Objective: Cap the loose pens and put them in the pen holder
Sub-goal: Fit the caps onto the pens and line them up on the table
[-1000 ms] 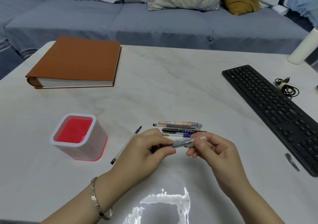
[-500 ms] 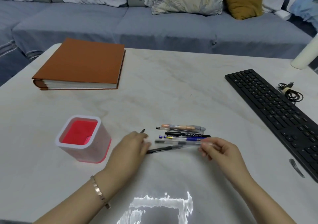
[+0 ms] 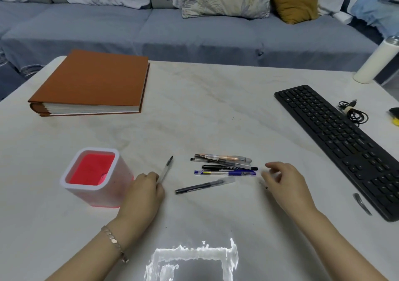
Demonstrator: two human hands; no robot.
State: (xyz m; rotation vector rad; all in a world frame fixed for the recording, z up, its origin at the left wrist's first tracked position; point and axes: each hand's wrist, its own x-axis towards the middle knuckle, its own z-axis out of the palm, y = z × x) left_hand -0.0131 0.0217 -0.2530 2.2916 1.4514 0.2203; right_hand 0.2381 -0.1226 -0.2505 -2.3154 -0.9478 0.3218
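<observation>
From my remote seat, the biggest thing is the pale marble-patterned table (image 3: 216, 108), with a thick orange-brown hardcover album (image 3: 92, 84) far left and a long black keyboard (image 3: 336, 138) on the right. Near left stands the square white pen holder with a red inside (image 3: 92, 177), upright and seemingly without pens.

My left hand (image 3: 142, 196) sits just beside the holder, fingers closing on the lower end of a clear-barrelled pen with a dark tip (image 3: 165, 169); whether the pinch is firm I cannot tell. My right hand (image 3: 285, 183) hovers with loosely spread fingers, and seems to hold nothing.

Between the hands lies a black pen with a clear cap (image 3: 203, 186), alone on the table. Just beyond it sits a tight cluster of four pens (image 3: 224, 165).

I judge these pens light, stiff and slick, apt to roll, so I would pinch each mid-barrel.
</observation>
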